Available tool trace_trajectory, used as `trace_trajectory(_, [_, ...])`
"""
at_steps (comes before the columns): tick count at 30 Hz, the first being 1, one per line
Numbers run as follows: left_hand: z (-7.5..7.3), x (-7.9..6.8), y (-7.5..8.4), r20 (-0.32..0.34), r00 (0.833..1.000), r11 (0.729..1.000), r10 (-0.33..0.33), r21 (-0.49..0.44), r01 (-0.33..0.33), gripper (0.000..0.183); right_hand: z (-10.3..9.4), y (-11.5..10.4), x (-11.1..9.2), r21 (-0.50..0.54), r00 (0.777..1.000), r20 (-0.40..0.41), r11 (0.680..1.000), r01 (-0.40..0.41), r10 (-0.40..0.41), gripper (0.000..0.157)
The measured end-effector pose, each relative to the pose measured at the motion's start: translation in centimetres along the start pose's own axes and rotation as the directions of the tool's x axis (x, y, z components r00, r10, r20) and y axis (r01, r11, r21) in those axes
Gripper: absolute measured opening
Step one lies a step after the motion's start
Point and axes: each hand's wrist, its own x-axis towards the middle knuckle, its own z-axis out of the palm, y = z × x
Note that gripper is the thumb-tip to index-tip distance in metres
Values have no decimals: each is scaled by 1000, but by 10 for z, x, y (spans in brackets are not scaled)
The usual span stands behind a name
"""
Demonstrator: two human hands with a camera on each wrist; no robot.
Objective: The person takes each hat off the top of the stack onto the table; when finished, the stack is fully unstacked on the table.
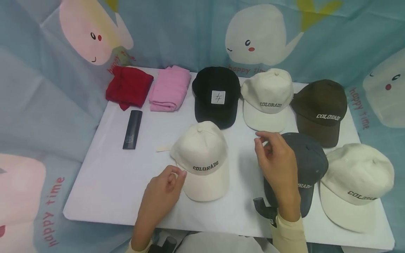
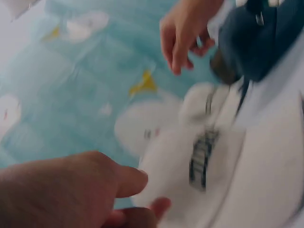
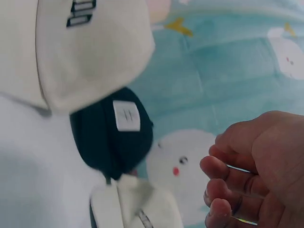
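Observation:
A cream cap (image 1: pixel 202 147) lettered COLORADO sits mid-table, its brim toward me. My left hand (image 1: pixel 164 191) is beside its left edge, with fingers loosely bent and nothing gripped; whether a fingertip touches the cap I cannot tell. In the left wrist view, that hand's thumb and finger are apart in front of the cream cap (image 2: pixel 175 161). Over a dark grey-blue cap (image 1: pixel 307 154), my right hand (image 1: pixel 278 165) hovers and partly covers it. The right wrist view shows the right hand (image 3: pixel 270 166) with relaxed, curved fingers, holding nothing.
Along the back lie red folded cloth (image 1: pixel 129 86), pink folded cloth (image 1: pixel 171 88), a black cap (image 1: pixel 216 116), another cream cap (image 1: pixel 269 89) and a brown cap (image 1: pixel 319 102). A third cream cap (image 1: pixel 357 172) is front right. At left lies a dark flat tube (image 1: pixel 133 130).

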Motion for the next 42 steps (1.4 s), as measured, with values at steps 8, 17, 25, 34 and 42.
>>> trace_trajectory(8, [11, -11, -26, 61, 973, 975, -222, 47, 219, 54, 25, -9, 2, -36, 979, 204, 999, -13, 20, 31])
trace_trajectory(17, [16, -6, -24, 93, 979, 982, -182, 76, 175, 58, 45, -14, 7, -26, 940, 341, 1000, -14, 22, 39])
trace_trajectory(25, [16, -1, -27, 89, 976, 979, -200, 46, 197, 61, 59, -17, 21, -26, 920, 393, 1000, -2, 12, 41])
trace_trajectory(34, [23, 6, -29, 42, 977, 977, -211, -33, 212, 60, 69, -16, 25, -45, 907, 417, 998, -33, 49, 29])
trace_trajectory(42, [29, 15, -32, -11, 978, 971, -209, -122, 207, 54, 72, -19, 27, -29, 909, 415, 999, -30, 39, 23])
